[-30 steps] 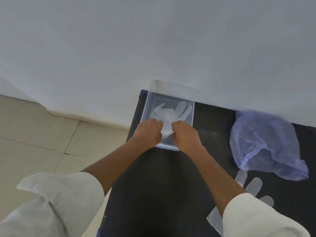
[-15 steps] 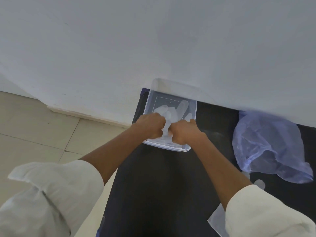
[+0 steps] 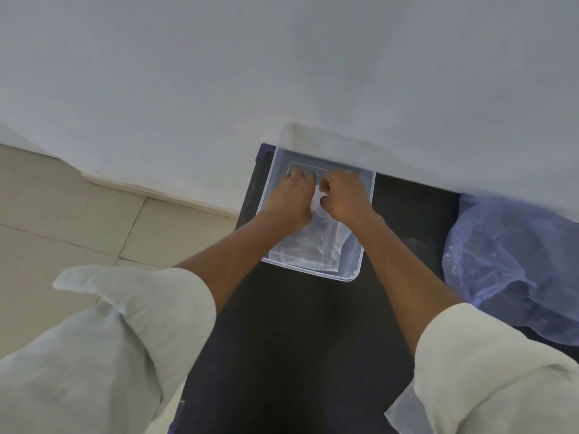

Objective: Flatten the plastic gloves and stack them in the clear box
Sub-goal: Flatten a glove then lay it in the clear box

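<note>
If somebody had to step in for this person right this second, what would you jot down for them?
Left hand: fingers laid flat, pressing the plastic glove down inside the clear box.
Right hand: fingers curled, grip pinching the glove's upper part.
The box stands on the black table against the wall.
Done: a glove is in the box, being smoothed.
Left: another clear glove lies by the right sleeve; the blue plastic bag may hold more, contents unclear.
</note>
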